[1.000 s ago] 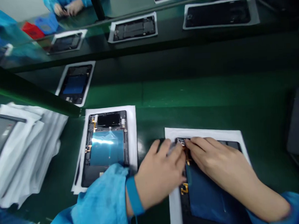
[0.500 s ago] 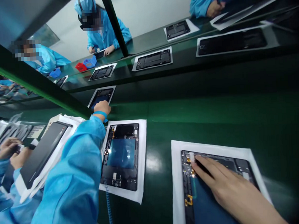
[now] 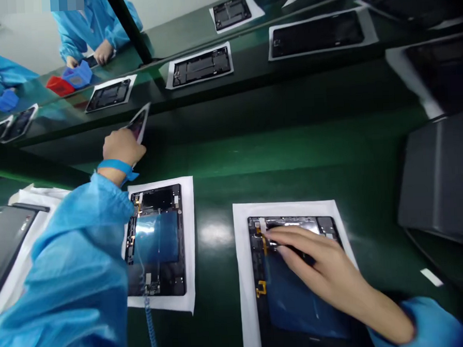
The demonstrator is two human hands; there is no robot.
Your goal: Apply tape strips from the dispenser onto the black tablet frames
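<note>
My left hand point(image 3: 123, 147), with a blue wrist strap, reaches across to the far side of the bench. Its fingers are closed on a tablet point(image 3: 138, 125) with its white sheet, which is tilted up; the fingertips are hidden. Over an opened tablet point(image 3: 302, 335) on a white sheet point(image 3: 245, 276), my right hand point(image 3: 317, 257) has its fingers stretched and the thumb apart. The fingertips are by a white tab point(image 3: 262, 225) and an orange flex cable point(image 3: 264, 246). Between my arms, another opened tablet point(image 3: 172, 275) with blue film lies on its own white sheet.
A coiled blue cord point(image 3: 150, 323) hangs below my left sleeve. Several tablets, one of them here point(image 3: 201, 66), lie on the raised shelf. A dark box-like object point(image 3: 441, 183) stands at right. Across the bench a co-worker point(image 3: 95, 25) works by red point(image 3: 59, 85) and blue bins point(image 3: 78, 74).
My left hand has lifted the far tablet, which lay flat and now stands tilted. My right hand's thumb and fingers have shifted slightly off the tablet's white tab. The view has swung right.
</note>
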